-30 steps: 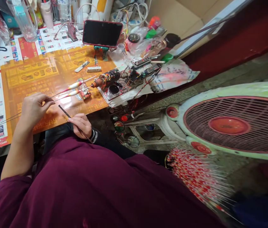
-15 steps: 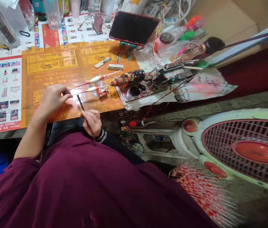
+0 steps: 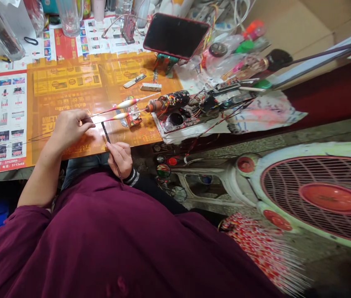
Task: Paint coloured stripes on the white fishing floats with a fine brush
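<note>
Left hand [image 3: 68, 130] sits over the orange printed flyer [image 3: 66, 99], thumb and fingertips [image 3: 83, 120] pinched on the thin stems of two fishing floats [image 3: 122, 104], the remaining fingers loosely curled. The floats stick out ahead of those fingertips, side by side and slightly apart, with white bodies and red and yellow markings; their stems also run back past the hand on the far side. Right hand [image 3: 119, 159] is clenched around a thin black tool [image 3: 105, 132], fingers wrapped on it, its dark end rising just beside the left fingertips; cannot tell if it touches a stem. Just past the float bodies, ahead of the left fingers, is a small paint-daubed holder [image 3: 133, 116]. Further ahead of the fingers are a paint-spattered spindle [image 3: 167, 102], a tangle of wires [image 3: 221, 101] and a phone [image 3: 175, 36] on a teal stand. Well beyond the right hand's fingers, a pale green fan [image 3: 315, 194] stands beside a dense bundle of red-and-white floats [image 3: 262, 248].
</note>
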